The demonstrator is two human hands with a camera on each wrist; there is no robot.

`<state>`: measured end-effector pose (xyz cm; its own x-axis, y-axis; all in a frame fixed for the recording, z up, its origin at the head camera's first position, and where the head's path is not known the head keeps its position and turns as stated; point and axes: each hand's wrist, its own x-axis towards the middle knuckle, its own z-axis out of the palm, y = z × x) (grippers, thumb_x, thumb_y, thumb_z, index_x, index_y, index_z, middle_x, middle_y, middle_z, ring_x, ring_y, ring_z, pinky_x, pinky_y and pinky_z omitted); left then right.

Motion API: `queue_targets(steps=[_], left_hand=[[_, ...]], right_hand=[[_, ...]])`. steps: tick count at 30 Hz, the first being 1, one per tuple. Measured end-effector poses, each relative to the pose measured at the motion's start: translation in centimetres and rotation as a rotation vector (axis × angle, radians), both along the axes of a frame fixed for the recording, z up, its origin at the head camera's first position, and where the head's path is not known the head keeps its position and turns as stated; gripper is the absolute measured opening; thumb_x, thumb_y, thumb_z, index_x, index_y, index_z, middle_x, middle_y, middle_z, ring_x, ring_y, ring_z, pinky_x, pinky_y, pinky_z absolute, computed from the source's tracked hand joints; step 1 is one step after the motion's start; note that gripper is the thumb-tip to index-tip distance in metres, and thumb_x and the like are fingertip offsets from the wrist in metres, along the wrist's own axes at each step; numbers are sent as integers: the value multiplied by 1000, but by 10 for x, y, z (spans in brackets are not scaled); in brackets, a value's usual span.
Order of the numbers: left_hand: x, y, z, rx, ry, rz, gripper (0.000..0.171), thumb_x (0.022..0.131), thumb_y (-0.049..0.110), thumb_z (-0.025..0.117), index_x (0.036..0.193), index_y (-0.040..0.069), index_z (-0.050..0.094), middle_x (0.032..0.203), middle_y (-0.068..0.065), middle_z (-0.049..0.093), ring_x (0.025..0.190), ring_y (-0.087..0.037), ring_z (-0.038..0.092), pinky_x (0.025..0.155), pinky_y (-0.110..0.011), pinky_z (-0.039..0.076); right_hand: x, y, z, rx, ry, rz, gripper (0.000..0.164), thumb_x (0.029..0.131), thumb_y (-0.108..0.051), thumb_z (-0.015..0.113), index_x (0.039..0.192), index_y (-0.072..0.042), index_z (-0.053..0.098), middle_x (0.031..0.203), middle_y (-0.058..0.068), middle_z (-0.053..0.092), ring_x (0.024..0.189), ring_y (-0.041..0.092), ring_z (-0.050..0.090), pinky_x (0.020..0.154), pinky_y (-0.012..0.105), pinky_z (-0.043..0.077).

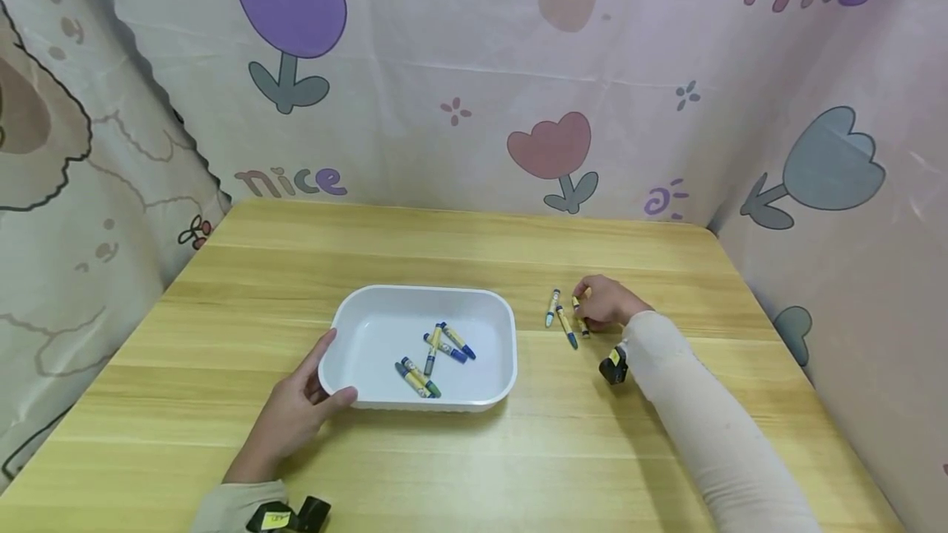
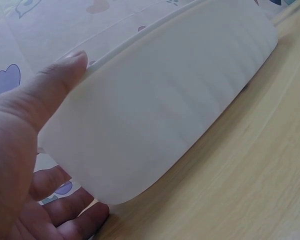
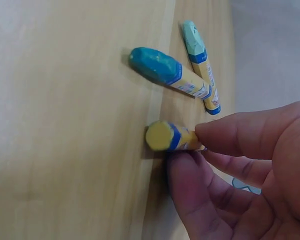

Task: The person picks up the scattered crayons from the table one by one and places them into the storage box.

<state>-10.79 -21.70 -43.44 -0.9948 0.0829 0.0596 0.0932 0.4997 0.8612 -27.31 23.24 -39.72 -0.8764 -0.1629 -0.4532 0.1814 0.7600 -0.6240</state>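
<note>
A white plastic tray stands on the table with several crayons lying on its floor. My left hand holds the tray's left end; in the left wrist view the thumb lies against the rim and the fingers curl by the lower corner. To the right of the tray, my right hand pinches a yellow-wrapped crayon between thumb and fingertips, low over the wood. Beside it lie a teal crayon and a pale green crayon, their wrapped ends overlapping in the right wrist view.
The wood-grain table runs back to a printed curtain with tulips and lettering. More of this cloth hangs along the left and right sides. Each wrist wears a small black camera, such as the one on the right wrist.
</note>
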Motion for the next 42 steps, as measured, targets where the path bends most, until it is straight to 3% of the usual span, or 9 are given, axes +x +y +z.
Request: queue_targets(steps=[4, 10, 17, 22, 30, 42], left_hand=[[0, 1, 0, -4, -3, 1, 89, 88, 20, 74, 156, 14, 18, 141, -36, 39, 121, -45, 51, 88, -17, 47], [0, 0, 1, -7, 0, -3, 88, 88, 19, 73, 156, 13, 17, 142, -36, 38, 121, -45, 50, 91, -29, 50], [0, 0, 2, -15, 7, -5, 88, 89, 19, 72, 156, 13, 17, 142, -36, 37, 122, -46, 50, 93, -38, 50], [0, 1, 2, -7, 7, -2, 87, 88, 19, 73, 156, 13, 18, 142, -36, 37, 122, -45, 50, 93, -37, 50], [0, 1, 1, -9, 4, 2, 88, 88, 18, 73, 156, 13, 17, 142, -35, 37, 122, -45, 50, 93, -35, 50], [0, 1, -1, 4, -11, 9, 88, 88, 18, 73, 157, 15, 17, 144, -34, 37, 123, -44, 49, 92, -31, 49]], right_hand=[[0, 0, 2, 18, -12, 13, 40, 87, 2, 57, 126, 2, 48, 71, 8, 57, 56, 14, 51, 54, 24, 48], [-1, 0, 6, 16, 4, 19, 39, 88, 2, 57, 126, 3, 47, 85, 13, 58, 67, 18, 56, 62, 27, 53], [-4, 1, 10, -29, 12, 37, 42, 88, 3, 56, 129, 3, 45, 80, 12, 58, 64, 17, 55, 60, 27, 52], [-4, -2, 15, -54, 56, 82, 42, 89, 6, 52, 129, 5, 43, 82, 13, 59, 62, 17, 55, 57, 27, 48], [-2, -14, 27, -159, 72, 100, 40, 95, 0, 53, 132, 8, 41, 83, 16, 57, 69, 21, 58, 72, 40, 57], [-2, -37, 43, -195, 90, 138, 39, 95, -3, 54, 132, 5, 43, 95, 16, 55, 72, 21, 60, 73, 38, 58]])
